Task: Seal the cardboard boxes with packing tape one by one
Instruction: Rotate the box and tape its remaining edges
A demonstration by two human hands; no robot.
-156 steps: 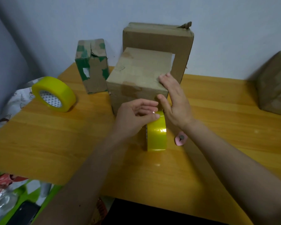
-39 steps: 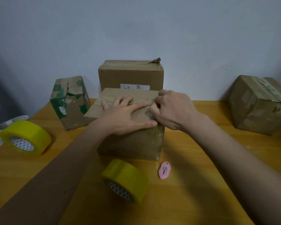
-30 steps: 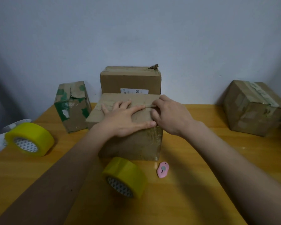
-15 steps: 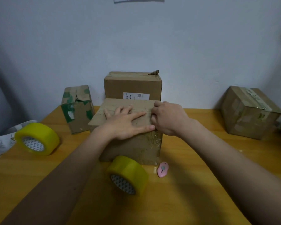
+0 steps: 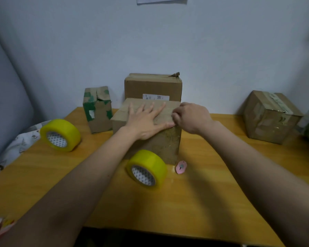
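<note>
**Pressing tape down on the near box, right top corner**

Left hand (image 5: 146, 122) lies flat on top of the near box (image 5: 161, 143), fingers straight and spread, pinning it. Right hand (image 5: 191, 118) is at the box's top right edge, fingers curled; looks like it's pinching or rubbing a tape end at the corner, but I can't tell whether anything is actually held between the fingertips.

To do this well, I'd say: keep the flat palm loading the flaps, rub the strip from centre outward, wrap the end over the edge and press it on the side face so it doesn't lift.

Box sits mid-table (image 5: 194, 202), touching the tall box (image 5: 152, 86) behind it. Tape roll (image 5: 146, 169) just near it, pink cutter (image 5: 181, 167) to the right of the roll. Second roll (image 5: 60, 134) far left.

Containers: all boxes closed, contents not visible. Green-patched box (image 5: 97, 109) at left has a torn top; right box (image 5: 271, 116) already carries tape across its top.
</note>
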